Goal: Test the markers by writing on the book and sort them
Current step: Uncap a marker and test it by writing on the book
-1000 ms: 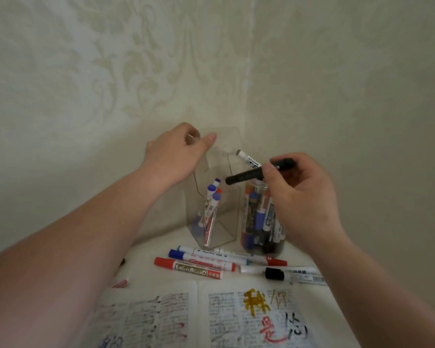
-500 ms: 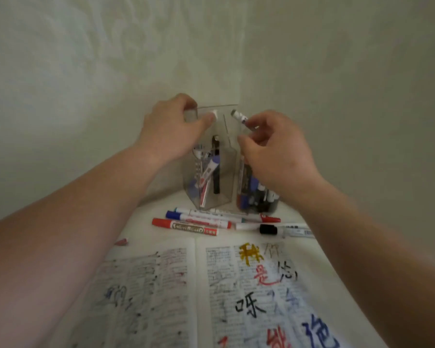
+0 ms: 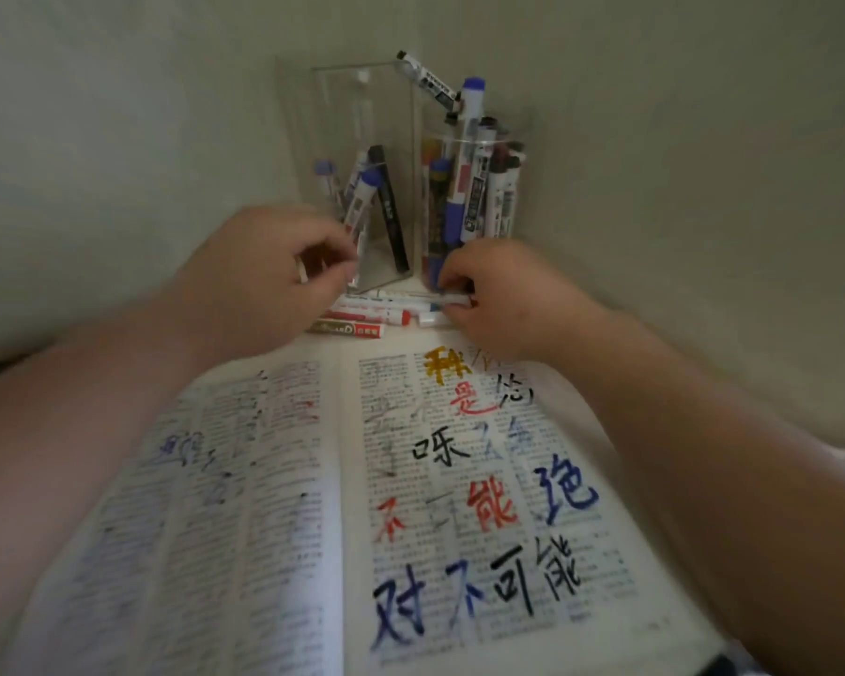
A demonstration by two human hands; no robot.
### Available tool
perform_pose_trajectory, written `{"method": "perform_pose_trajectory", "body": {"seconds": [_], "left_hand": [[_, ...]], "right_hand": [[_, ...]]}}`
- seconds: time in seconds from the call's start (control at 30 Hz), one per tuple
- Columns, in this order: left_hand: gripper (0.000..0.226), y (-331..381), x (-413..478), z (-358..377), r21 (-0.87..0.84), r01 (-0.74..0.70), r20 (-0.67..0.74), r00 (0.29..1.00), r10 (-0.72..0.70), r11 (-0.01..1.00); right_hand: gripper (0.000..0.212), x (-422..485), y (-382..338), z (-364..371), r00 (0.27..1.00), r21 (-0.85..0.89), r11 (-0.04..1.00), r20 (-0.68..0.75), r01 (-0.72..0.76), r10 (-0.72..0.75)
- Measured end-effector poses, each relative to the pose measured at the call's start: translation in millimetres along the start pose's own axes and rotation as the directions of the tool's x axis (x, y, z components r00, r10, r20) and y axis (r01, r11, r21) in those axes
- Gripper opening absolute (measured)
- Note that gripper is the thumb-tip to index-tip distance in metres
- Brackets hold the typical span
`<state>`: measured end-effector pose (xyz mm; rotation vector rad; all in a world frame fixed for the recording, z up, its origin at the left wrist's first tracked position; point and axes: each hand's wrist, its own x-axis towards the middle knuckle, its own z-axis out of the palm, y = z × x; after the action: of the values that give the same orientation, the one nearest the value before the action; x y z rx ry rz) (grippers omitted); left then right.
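An open book (image 3: pixel 284 505) covered in coloured test writing lies in front of me. Behind it stand a clear rectangular holder (image 3: pixel 342 114) with a black marker (image 3: pixel 391 212) and blue-capped ones inside, and a round clear jar (image 3: pixel 474 143) packed with several markers. Loose markers (image 3: pixel 362 329) lie in a row between the book and the containers. My right hand (image 3: pixel 503 300) pinches a white marker with a red end (image 3: pixel 454 300) in that row. My left hand (image 3: pixel 264 280) hovers by the holder's base with loosely curled fingers, and nothing shows in them.
The containers sit in a corner where two pale walls meet. A marker sticks out high and tilted from the jar (image 3: pixel 430 85). My forearms cover the book's left and right edges.
The black marker my right hand held now stands in the rectangular holder. Both hands came down from the holder's top to the loose markers, and the right took hold of one. My view tilted downward.
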<state>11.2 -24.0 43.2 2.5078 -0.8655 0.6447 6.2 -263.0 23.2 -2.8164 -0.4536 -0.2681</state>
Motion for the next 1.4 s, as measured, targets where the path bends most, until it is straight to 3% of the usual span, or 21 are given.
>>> {"method": "perform_pose_trajectory", "body": {"seconds": [0.1,0.37,0.5,0.63,0.77,0.9,1.0,1.07,1.13,1.17,1.27,1.4], "left_hand": [[0.007,-16.9,-18.5,18.9,0.076,0.016,0.173,0.984,-0.029,0.997],[0.032,-42.4,-41.5,21.7,-0.039,0.247,0.073,0.967,-0.244,0.968],[0.046,-38.5,-46.7,21.9,0.039,0.196,0.110,0.974,-0.199,0.980],[0.042,-35.0,-42.8,31.0,0.150,0.075,0.240,0.964,-0.110,0.986],[0.034,-37.1,-41.3,37.8,0.198,0.077,0.253,0.959,-0.127,0.977],[0.036,-37.1,-41.9,36.5,0.124,0.100,0.226,0.966,-0.127,0.987],[0.034,-30.1,-41.3,29.0,-0.087,0.087,0.115,0.990,-0.077,0.992],[0.033,-25.3,-41.3,25.4,-0.160,0.026,0.085,0.996,-0.013,0.987],[0.033,-21.2,-43.1,24.8,-0.178,-0.033,0.094,0.994,0.050,0.983],[0.033,-19.4,-43.8,24.8,-0.179,-0.046,0.110,0.992,0.066,0.983],[0.034,-18.0,-43.5,24.4,-0.168,-0.005,0.154,0.988,0.031,0.986],[0.032,-16.6,-41.6,25.1,-0.107,0.093,0.204,0.977,-0.070,0.990]], "right_hand": [[0.020,-3.5,-3.8,6.3,0.996,-0.065,0.998,0.094,0.009,-0.003],[0.029,-4.5,-3.9,10.5,0.991,-0.108,0.994,0.131,-0.004,0.018],[0.030,-1.5,-4.3,11.6,0.993,-0.119,0.993,0.114,-0.001,0.015],[0.030,2.3,-4.6,12.8,0.993,-0.125,0.992,0.114,0.005,0.009],[0.026,0.0,-5.4,12.4,0.996,-0.083,0.996,0.094,0.011,-0.003],[0.025,-4.0,-3.5,15.3,0.998,0.036,0.998,-0.035,0.043,-0.042],[0.034,-7.4,-8.1,19.8,0.981,0.297,0.952,-0.193,0.077,-0.019],[0.037,-9.5,-16.3,20.6,0.989,0.579,0.814,-0.141,0.048,0.042],[0.034,-11.0,-24.1,22.8,0.999,0.768,0.639,-0.052,0.033,0.011],[0.030,-11.1,-26.5,24.2,0.999,0.806,0.591,-0.034,0.032,-0.008],[0.005,-8.9,-28.8,24.9,0.998,0.815,0.578,-0.054,0.039,0.009],[0.003,-8.7,-27.3,20.4,0.993,0.844,0.533,-0.106,0.060,0.058]]}}
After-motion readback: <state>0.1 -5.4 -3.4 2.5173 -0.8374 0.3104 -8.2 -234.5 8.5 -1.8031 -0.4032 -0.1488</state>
